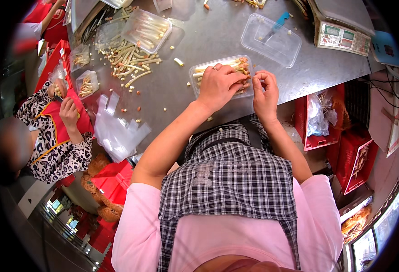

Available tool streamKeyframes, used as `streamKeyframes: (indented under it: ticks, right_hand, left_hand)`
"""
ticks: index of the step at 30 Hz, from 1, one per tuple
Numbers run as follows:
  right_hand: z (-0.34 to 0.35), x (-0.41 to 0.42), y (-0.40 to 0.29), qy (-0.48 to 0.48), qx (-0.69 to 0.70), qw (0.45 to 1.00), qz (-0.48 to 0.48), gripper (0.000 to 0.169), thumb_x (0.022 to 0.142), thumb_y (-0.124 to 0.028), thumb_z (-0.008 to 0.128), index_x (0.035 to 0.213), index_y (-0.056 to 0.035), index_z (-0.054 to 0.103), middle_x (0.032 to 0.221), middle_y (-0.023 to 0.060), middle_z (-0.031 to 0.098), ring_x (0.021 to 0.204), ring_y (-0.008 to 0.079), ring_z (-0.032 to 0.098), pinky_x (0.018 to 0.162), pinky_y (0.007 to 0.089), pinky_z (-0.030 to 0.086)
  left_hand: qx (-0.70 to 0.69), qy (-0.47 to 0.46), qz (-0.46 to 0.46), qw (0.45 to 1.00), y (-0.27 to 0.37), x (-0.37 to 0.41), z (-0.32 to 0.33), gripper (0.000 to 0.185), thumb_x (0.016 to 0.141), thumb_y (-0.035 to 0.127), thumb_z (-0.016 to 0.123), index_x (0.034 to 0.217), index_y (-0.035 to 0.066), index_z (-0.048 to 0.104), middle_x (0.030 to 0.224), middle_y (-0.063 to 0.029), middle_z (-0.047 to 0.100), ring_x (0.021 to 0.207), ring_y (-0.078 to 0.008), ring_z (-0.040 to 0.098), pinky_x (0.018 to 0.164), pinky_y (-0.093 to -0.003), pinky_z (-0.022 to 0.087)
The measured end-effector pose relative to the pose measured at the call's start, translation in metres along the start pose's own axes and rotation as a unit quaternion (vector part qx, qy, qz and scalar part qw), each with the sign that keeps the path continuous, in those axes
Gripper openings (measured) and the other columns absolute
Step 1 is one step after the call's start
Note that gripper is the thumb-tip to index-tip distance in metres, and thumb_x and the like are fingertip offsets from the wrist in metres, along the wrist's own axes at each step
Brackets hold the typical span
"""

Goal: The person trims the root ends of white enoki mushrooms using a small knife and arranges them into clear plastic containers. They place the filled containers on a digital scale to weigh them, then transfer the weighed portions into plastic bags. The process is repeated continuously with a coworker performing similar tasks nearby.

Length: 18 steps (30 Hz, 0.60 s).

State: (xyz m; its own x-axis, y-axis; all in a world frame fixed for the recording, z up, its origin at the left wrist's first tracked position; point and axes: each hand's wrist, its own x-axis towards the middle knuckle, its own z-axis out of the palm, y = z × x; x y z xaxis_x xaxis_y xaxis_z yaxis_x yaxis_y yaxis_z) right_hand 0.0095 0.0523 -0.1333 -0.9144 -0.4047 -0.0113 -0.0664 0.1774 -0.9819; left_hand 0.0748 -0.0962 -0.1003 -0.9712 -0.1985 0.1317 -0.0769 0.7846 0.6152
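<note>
A clear plastic container (pixel 194 73) lies on the steel table in front of me, filled with pale stalks (pixel 233 63) that have reddish-brown ends. My left hand (pixel 219 83) rests over the stalks inside it, fingers bent; whether it grips any is hidden. At the container's right edge is my right hand (pixel 264 91), thumb and fingertips close together; I cannot tell if anything is between them. A clear plastic lid or tray (pixel 271 51) and a blue-handled knife (pixel 278 22), its blade seen through the plastic, lie beyond my right hand.
Loose stalks (pixel 128 61) are heaped at the left beside another filled container (pixel 165 30). Clear plastic bags (pixel 117 136) hang over the near edge. A scale (pixel 342 37) stands at the back right. A co-worker's hands (pixel 68 112) are at the left. Red crates (pixel 356 153) stand below right.
</note>
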Motion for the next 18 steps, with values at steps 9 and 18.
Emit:
streamKeyframes:
  ticks: [9,18]
  right_hand:
    - [-0.004,-0.002,0.004,-0.005,0.014,1.0,0.028,0.007,0.088,-0.007,0.06,0.09,0.0002,0.058,0.105,0.0104,0.055,0.083,0.0146,0.057,0.071,0.0263,0.049]
    - [-0.021,0.0,0.0,0.016,0.045,0.997,0.06,0.008,0.087,-0.008,0.06,0.089,-0.0003,0.059,0.105,0.0095,0.056,0.084,0.0139,0.055,0.07,0.0249,0.047]
  left_hand:
    - [-0.01,-0.005,0.024,1.0,-0.001,0.011,0.003,0.004,0.07,0.014,0.07,0.074,0.014,0.069,0.077,0.0011,0.063,0.08,-0.0206,0.056,0.07,-0.0352,0.038]
    - [-0.047,-0.009,-0.067,0.997,0.009,0.018,0.005,0.007,0.069,0.012,0.072,0.074,0.01,0.068,0.086,-0.0034,0.063,0.083,-0.0232,0.055,0.077,-0.0359,0.042]
